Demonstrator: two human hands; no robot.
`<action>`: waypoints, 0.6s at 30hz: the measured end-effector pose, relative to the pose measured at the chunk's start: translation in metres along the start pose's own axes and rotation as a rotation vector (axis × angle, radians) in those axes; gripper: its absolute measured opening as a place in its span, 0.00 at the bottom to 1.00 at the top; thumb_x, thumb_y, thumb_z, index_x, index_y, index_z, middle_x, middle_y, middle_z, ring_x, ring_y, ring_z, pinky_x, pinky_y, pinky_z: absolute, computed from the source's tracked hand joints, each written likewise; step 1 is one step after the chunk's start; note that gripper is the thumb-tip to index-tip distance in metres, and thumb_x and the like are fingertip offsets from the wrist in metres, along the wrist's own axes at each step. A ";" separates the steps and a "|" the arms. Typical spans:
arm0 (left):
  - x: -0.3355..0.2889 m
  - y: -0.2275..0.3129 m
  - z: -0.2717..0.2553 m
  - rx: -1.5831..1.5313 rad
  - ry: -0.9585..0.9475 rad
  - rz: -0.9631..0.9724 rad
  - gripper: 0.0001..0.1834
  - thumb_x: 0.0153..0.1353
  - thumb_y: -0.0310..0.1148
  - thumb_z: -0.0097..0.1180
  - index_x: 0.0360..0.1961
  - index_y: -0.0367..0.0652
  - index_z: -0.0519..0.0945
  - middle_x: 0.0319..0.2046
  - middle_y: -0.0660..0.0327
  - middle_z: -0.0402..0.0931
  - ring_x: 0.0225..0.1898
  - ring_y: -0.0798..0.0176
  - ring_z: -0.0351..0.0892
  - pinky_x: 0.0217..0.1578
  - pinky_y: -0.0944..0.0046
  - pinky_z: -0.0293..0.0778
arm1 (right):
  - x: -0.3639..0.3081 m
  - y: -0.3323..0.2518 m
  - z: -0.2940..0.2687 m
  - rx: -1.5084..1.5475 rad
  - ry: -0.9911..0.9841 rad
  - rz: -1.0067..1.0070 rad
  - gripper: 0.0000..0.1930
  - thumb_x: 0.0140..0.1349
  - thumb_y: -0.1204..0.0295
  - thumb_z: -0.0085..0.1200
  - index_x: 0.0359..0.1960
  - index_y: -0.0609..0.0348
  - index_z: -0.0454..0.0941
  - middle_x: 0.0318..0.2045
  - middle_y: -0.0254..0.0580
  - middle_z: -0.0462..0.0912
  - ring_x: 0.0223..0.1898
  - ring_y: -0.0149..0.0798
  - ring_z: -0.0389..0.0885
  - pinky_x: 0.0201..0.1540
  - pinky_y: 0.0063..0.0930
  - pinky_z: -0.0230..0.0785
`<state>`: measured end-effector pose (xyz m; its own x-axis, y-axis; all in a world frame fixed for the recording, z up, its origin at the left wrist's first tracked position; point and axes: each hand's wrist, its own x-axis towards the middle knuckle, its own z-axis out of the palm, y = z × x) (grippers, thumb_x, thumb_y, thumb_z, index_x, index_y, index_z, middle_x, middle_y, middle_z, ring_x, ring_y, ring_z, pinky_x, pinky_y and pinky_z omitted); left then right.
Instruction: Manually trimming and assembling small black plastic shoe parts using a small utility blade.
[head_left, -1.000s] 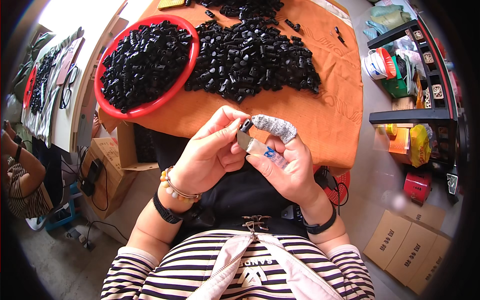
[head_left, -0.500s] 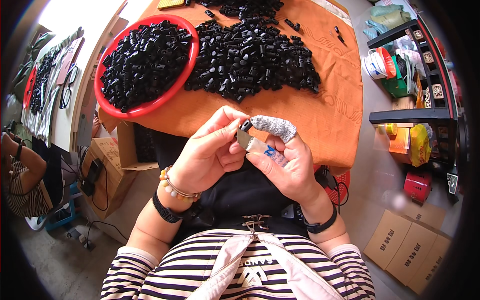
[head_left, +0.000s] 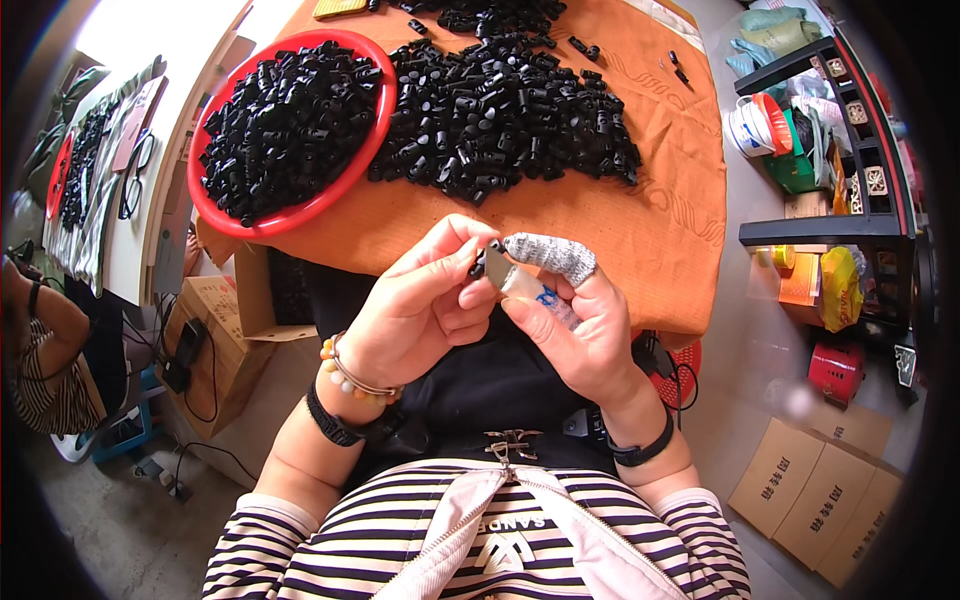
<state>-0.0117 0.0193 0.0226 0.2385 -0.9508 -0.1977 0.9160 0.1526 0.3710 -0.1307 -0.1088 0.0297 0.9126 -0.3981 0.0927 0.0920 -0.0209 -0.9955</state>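
Observation:
Pinched between the thumb and fingers of my left hand [head_left: 415, 290] is a small black plastic part [head_left: 478, 264], mostly hidden by the fingertips. My right hand [head_left: 585, 345] grips a short flat knife by its wrapped whitish handle [head_left: 528, 288], which has blue marks. The knife's blade [head_left: 497, 268] lies against or right beside the black part; exact contact cannot be made out. A grey knitted finger cover [head_left: 550, 252] sits on my right index finger, which curls over toward the part. Both hands are held just off the table's near edge, above my lap.
An orange cloth [head_left: 672, 225] covers the table. On it lie a heap of similar black parts [head_left: 500, 120] and a red basin [head_left: 386, 135] full of them. Cardboard boxes [head_left: 815, 490] stand at the right, a black shelf [head_left: 820, 232] behind them. An open carton [head_left: 258, 290] sits at the left.
The blade has turned a little more upright and shifted slightly right along the black part. My right hand has tilted with it; my left hand keeps nearly the same place.

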 end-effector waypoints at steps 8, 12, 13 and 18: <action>-0.001 -0.001 0.000 0.019 0.034 0.035 0.10 0.66 0.35 0.45 0.48 0.50 0.67 0.23 0.69 0.64 0.21 0.78 0.55 0.21 0.76 0.53 | -0.002 -0.005 0.003 0.002 -0.022 0.064 0.21 0.58 0.77 0.55 0.53 0.64 0.67 0.21 0.23 0.62 0.22 0.17 0.54 0.24 0.11 0.50; -0.002 -0.001 0.003 0.035 0.062 0.044 0.10 0.66 0.35 0.44 0.48 0.51 0.66 0.24 0.69 0.65 0.22 0.78 0.57 0.22 0.75 0.55 | -0.001 -0.006 0.003 0.002 -0.035 0.068 0.21 0.58 0.76 0.54 0.53 0.64 0.67 0.21 0.23 0.62 0.22 0.17 0.54 0.24 0.11 0.50; -0.002 -0.001 0.004 0.048 0.084 0.054 0.10 0.66 0.35 0.44 0.47 0.51 0.66 0.24 0.69 0.65 0.23 0.78 0.58 0.23 0.75 0.55 | -0.001 -0.006 0.002 0.005 -0.036 0.075 0.20 0.58 0.76 0.54 0.53 0.65 0.67 0.22 0.23 0.62 0.22 0.17 0.55 0.25 0.11 0.50; -0.002 0.000 0.002 0.048 0.036 0.052 0.09 0.67 0.35 0.44 0.47 0.51 0.67 0.25 0.69 0.65 0.24 0.78 0.59 0.22 0.75 0.55 | 0.000 -0.009 0.001 0.034 -0.051 0.090 0.20 0.59 0.76 0.53 0.53 0.65 0.67 0.23 0.23 0.64 0.24 0.16 0.57 0.26 0.10 0.53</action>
<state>-0.0128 0.0207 0.0248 0.2976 -0.9316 -0.2088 0.8857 0.1878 0.4246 -0.1309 -0.1076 0.0384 0.9369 -0.3495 0.0042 0.0212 0.0446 -0.9988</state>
